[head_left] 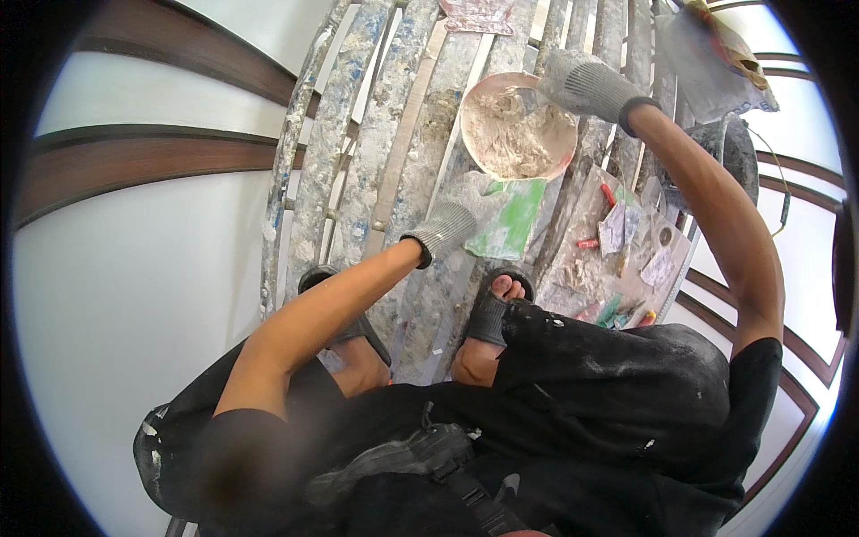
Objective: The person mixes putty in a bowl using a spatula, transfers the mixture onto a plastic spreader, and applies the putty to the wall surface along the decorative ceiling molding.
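Observation:
A round bowl (566, 152) of beige putty-like paste sits on the slatted platform in front of me, its rim smeared. My left hand (465, 213), in a grey knit glove, is closed at the edge of a flat green plastic spreader (510, 222) just on the near side of the bowl. My right hand (586, 85), gloved too, is at the bowl's far right rim with its fingers curled there. Those fingers are blurred and partly hidden.
Under my sandalled feet, the platform (420, 179) has gaps between its paint-crusted slats. At right lies a cluttered board (640, 251) with small tools and scraps. Beyond it stand a dark bucket (729, 157) with a wire handle and a plastic bag (716, 67). A pinkish flat piece (479, 15) lies far ahead.

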Action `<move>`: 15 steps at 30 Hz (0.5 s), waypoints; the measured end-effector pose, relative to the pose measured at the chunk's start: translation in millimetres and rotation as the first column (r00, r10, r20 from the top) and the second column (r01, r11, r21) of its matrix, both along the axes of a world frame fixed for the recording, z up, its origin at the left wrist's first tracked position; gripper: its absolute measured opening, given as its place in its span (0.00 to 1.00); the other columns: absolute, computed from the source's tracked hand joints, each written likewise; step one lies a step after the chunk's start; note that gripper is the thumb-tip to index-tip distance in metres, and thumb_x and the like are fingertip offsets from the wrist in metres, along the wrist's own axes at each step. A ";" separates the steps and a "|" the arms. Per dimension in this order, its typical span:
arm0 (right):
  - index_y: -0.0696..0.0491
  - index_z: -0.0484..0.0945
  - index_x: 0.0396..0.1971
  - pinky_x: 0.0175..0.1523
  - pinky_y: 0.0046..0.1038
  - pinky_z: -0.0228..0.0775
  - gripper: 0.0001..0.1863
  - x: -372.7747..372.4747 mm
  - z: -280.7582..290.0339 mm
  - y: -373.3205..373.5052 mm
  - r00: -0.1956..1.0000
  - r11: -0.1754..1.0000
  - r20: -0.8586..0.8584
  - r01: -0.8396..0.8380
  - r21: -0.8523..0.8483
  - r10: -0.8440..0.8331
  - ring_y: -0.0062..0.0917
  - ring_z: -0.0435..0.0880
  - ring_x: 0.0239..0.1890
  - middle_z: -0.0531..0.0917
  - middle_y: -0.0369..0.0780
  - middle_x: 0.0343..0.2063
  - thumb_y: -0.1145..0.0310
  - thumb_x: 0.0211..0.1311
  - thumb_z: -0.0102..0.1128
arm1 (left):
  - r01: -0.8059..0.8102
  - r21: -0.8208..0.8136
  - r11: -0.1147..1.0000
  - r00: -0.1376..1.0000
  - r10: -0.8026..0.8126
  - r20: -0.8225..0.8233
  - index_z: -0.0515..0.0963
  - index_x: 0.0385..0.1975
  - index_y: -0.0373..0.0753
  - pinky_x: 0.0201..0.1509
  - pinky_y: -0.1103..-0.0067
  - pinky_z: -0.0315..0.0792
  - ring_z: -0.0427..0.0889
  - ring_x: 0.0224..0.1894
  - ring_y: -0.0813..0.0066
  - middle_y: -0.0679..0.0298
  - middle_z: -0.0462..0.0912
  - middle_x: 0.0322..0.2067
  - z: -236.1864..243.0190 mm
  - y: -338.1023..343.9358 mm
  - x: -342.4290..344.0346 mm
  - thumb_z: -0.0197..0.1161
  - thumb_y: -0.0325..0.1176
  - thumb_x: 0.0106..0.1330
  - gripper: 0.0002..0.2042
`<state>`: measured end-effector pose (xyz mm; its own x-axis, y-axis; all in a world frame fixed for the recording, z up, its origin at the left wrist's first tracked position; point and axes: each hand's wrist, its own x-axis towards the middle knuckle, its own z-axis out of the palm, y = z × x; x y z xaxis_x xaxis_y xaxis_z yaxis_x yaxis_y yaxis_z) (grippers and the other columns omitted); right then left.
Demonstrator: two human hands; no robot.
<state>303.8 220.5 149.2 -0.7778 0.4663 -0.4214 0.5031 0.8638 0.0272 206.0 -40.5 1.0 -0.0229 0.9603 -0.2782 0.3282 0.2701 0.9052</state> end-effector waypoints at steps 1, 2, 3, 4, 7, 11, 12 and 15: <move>0.60 0.80 0.46 0.49 0.39 0.80 0.25 -3.6 0.4 5.8 0.998 0.999 0.070 0.001 -0.036 0.002 0.38 0.89 0.41 0.86 0.51 0.36 0.49 0.76 0.53 | -0.016 -0.027 1.000 1.000 0.016 -0.001 0.83 0.51 0.36 0.55 0.66 0.76 0.84 0.48 0.55 0.49 0.86 0.43 -2.2 0.5 0.0 0.62 0.46 0.72 0.19; 0.59 0.80 0.47 0.49 0.39 0.80 0.25 -9.5 -0.8 11.7 0.990 0.997 0.139 -0.001 -0.076 0.012 0.36 0.88 0.42 0.86 0.50 0.37 0.48 0.76 0.54 | -0.038 -0.057 0.998 0.999 0.038 -0.003 0.82 0.52 0.36 0.56 0.65 0.76 0.84 0.49 0.54 0.49 0.85 0.44 -4.1 0.1 -0.4 0.63 0.46 0.72 0.19; 0.58 0.79 0.48 0.49 0.38 0.80 0.25 -12.5 -1.7 20.8 0.977 0.994 0.213 0.007 -0.109 0.016 0.34 0.88 0.42 0.87 0.49 0.38 0.47 0.75 0.55 | -0.038 -0.023 0.999 0.999 0.037 -0.037 0.82 0.52 0.36 0.56 0.65 0.76 0.84 0.49 0.54 0.50 0.85 0.45 -1.3 1.3 1.7 0.63 0.46 0.72 0.19; 0.57 0.80 0.47 0.47 0.37 0.79 0.23 -6.1 -14.5 31.6 0.981 0.993 0.173 -0.066 -0.101 0.083 0.32 0.87 0.39 0.87 0.47 0.37 0.49 0.74 0.57 | -0.037 0.012 0.999 0.997 0.038 -0.071 0.82 0.52 0.36 0.56 0.65 0.76 0.84 0.50 0.54 0.50 0.85 0.45 1.6 2.0 4.2 0.64 0.46 0.72 0.20; 0.58 0.82 0.45 0.45 0.35 0.79 0.20 -20.7 -17.4 23.4 0.983 0.989 0.146 -0.097 -0.111 0.113 0.31 0.87 0.36 0.87 0.48 0.34 0.54 0.74 0.58 | -0.035 0.043 0.998 0.995 0.039 -0.096 0.81 0.52 0.35 0.57 0.65 0.75 0.83 0.51 0.54 0.50 0.85 0.47 4.4 -0.6 2.2 0.64 0.46 0.72 0.20; 0.65 0.80 0.44 0.47 0.39 0.82 0.22 -51.8 -14.8 -16.6 0.987 0.995 0.131 -0.089 -0.046 0.094 0.43 0.90 0.39 0.86 0.56 0.32 0.57 0.74 0.52 | -0.038 0.072 0.997 0.999 0.040 -0.034 0.81 0.52 0.35 0.58 0.65 0.75 0.83 0.51 0.54 0.49 0.84 0.47 -1.7 -3.3 -1.3 0.63 0.47 0.73 0.20; 0.66 0.80 0.43 0.48 0.39 0.83 0.26 -45.7 -25.5 -18.6 0.985 0.985 0.013 -0.171 -0.027 0.171 0.49 0.88 0.36 0.86 0.57 0.33 0.53 0.74 0.53 | -0.015 0.040 0.999 0.999 0.016 -0.036 0.81 0.51 0.35 0.57 0.65 0.74 0.83 0.51 0.54 0.49 0.84 0.47 1.7 0.5 -1.1 0.63 0.47 0.73 0.20; 0.63 0.82 0.44 0.47 0.40 0.84 0.18 -32.0 -43.9 -44.6 0.923 0.920 0.047 -0.385 0.075 0.382 0.39 0.90 0.36 0.87 0.54 0.35 0.61 0.75 0.53 | 0.013 -0.024 1.000 0.998 -0.014 -0.060 0.81 0.49 0.36 0.58 0.64 0.74 0.82 0.52 0.53 0.49 0.83 0.47 2.7 4.1 -4.2 0.62 0.49 0.73 0.20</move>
